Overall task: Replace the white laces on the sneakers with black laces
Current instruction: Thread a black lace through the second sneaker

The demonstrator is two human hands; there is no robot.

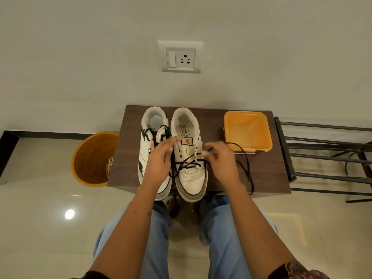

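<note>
Two white sneakers stand side by side on a small dark wooden table [267, 178], toes toward me. The left sneaker [147, 150] carries a black lace up to its top eyelets. The right sneaker [189, 178] has a black lace [187, 164] crossed through its lower eyelets only. My left hand [159, 160] lies between the shoes, fingers stretched toward the right sneaker's tongue, a lace strand running under them. My right hand [219, 160] pinches the lace end beside the right sneaker's eyelets. The free lace loops across the table to its front edge.
An open orange square container [261, 137] sits on the table's right part. An orange bucket [90, 158] stands on the floor at the left with something pale in it. A black metal rack [322, 156] stands at the right. A wall socket [181, 57] is above.
</note>
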